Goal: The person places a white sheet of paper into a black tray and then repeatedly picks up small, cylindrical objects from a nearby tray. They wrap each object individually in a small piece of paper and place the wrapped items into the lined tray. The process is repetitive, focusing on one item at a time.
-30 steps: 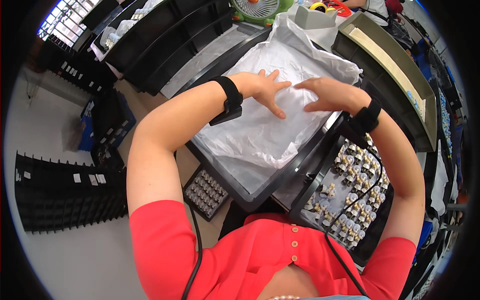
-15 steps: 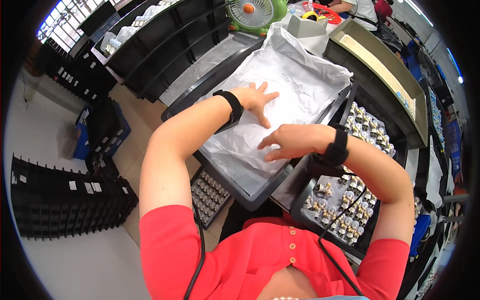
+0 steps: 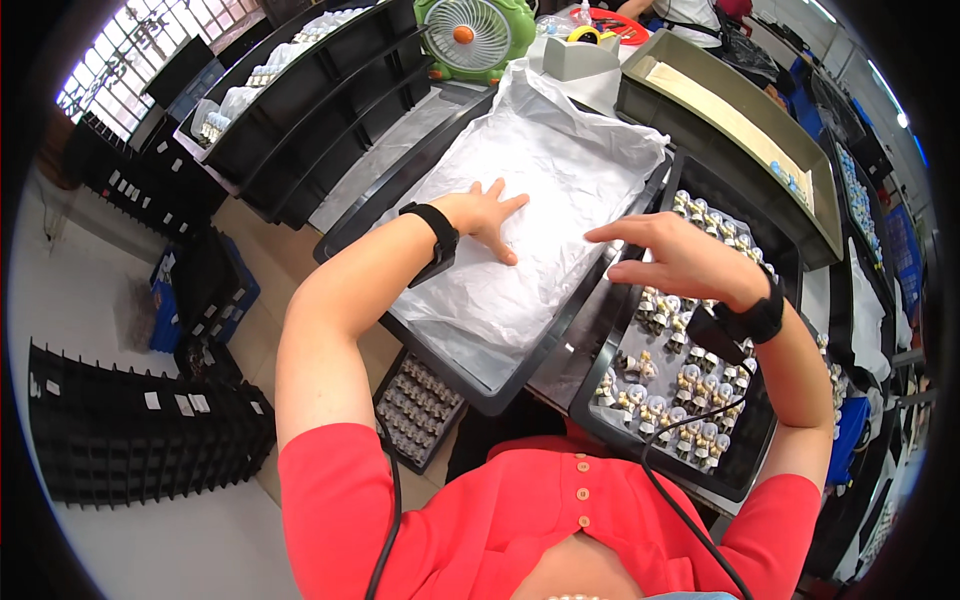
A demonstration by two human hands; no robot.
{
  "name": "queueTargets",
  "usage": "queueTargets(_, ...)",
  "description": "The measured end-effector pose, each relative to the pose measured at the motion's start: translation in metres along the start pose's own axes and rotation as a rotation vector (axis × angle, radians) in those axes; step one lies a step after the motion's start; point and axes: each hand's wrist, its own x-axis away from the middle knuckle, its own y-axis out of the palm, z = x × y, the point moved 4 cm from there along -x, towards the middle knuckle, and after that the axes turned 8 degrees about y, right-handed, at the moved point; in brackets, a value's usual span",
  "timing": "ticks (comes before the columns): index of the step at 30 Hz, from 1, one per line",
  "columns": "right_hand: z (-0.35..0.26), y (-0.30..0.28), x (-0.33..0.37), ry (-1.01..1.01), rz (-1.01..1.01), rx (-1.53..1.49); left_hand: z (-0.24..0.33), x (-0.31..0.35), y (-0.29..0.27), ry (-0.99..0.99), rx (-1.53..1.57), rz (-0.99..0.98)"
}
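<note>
My left hand (image 3: 486, 217) lies flat, fingers spread, on crumpled white tissue paper (image 3: 530, 190) that lines a black tray (image 3: 440, 350). My right hand (image 3: 672, 262) hovers with fingers apart and empty over the near end of a second black tray (image 3: 745, 470), just right of the paper-lined one. That tray holds rows of small pale figurines (image 3: 690, 385). Both wrists wear black bands, and a cable runs from the right one.
A green desk fan (image 3: 465, 35) and a grey box (image 3: 578, 58) stand behind the lined tray. A long olive tray (image 3: 735, 120) sits at the back right. Black shelves (image 3: 300, 90) fill the left. A small tray of figurines (image 3: 420, 405) lies below the table edge.
My right hand left the tissue paper and swung right, over the figurine tray. My left hand stayed flat on the paper.
</note>
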Motion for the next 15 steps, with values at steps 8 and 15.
queueTargets(8, 0.046, -0.013, 0.065, 0.246, 0.134, -0.050, 0.005, 0.005, 0.001, -0.021, 0.006, -0.007)
queueTargets(15, 0.064, -0.004, 0.088, 0.288, 0.171, -0.055, 0.005, 0.007, 0.003, -0.033, -0.016, -0.017)
